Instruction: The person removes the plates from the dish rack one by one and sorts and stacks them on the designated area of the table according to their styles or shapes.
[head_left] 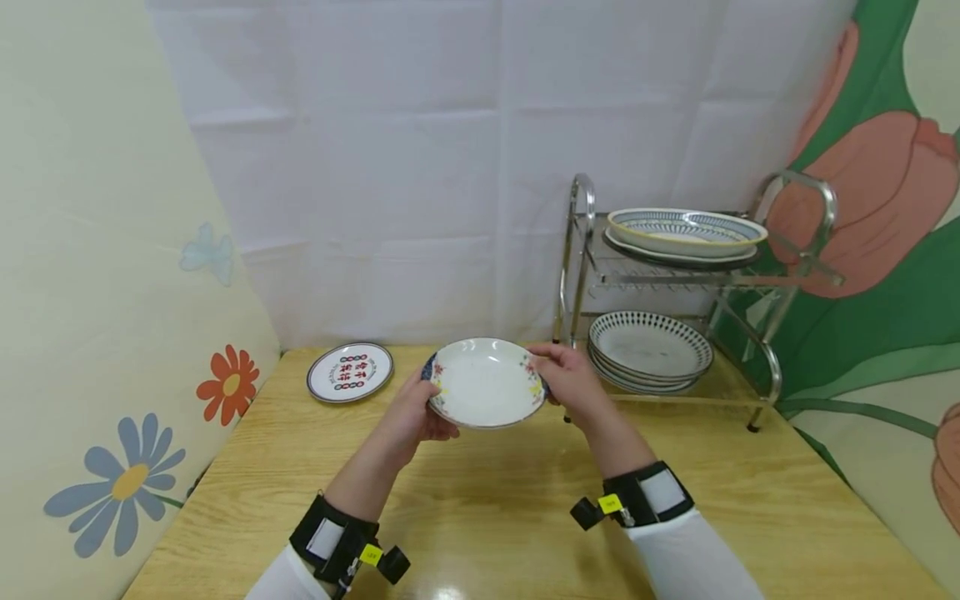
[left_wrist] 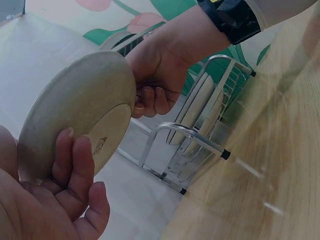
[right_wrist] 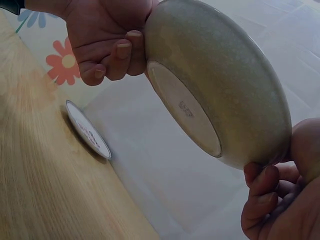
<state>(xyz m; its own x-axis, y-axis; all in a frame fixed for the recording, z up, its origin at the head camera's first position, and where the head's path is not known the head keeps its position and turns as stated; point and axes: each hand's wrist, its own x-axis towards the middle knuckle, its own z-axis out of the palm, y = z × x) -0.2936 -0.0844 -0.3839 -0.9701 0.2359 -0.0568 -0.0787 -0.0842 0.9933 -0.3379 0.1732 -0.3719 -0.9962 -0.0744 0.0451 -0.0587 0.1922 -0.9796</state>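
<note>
A white deep plate point(head_left: 487, 383) with small red and yellow flowers and dark blue patches at its sides is held up over the table, tilted so its inside faces the head camera. My left hand point(head_left: 418, 410) grips its left edge, thumb on top and fingers beneath. On the opposite edge, my right hand point(head_left: 573, 379) pinches the rim. Both wrist views show the underside: the plate's base point(left_wrist: 107, 135) bears a small printed mark, and left-hand fingertips point(left_wrist: 64, 145) press against it. Behind and left, a small white plate point(head_left: 350, 372) with red characters lies flat on the table.
A two-tier metal rack point(head_left: 585, 250) stands at the back right. Its upper shelf carries stacked oval dishes point(head_left: 686, 237); patterned plates point(head_left: 651, 346) are stacked below. White cloth point(head_left: 390, 167) hangs behind the wooden table point(head_left: 480, 517), and flower-printed panels flank both sides.
</note>
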